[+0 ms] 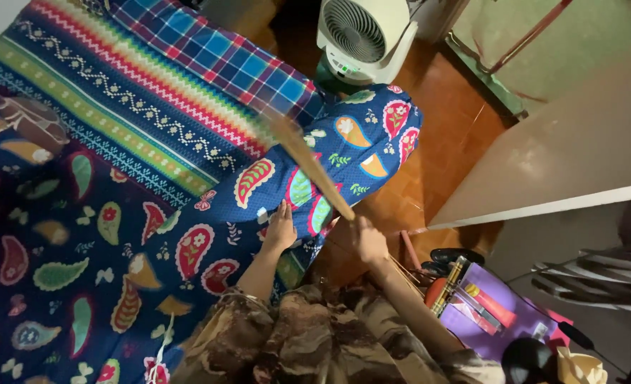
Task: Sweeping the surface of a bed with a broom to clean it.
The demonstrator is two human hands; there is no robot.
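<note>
A bed fills the left of the view, spread with a dark blue paisley sheet over a striped patterned blanket and a plaid cloth. The left hand lies flat and released on the sheet near the bed's corner. The right hand is clenched around a blurred wooden stick, which slants up over the bed corner. Beyond stands a white fan on the reddish-brown floor. A purple bag sits by the right arm.
</note>
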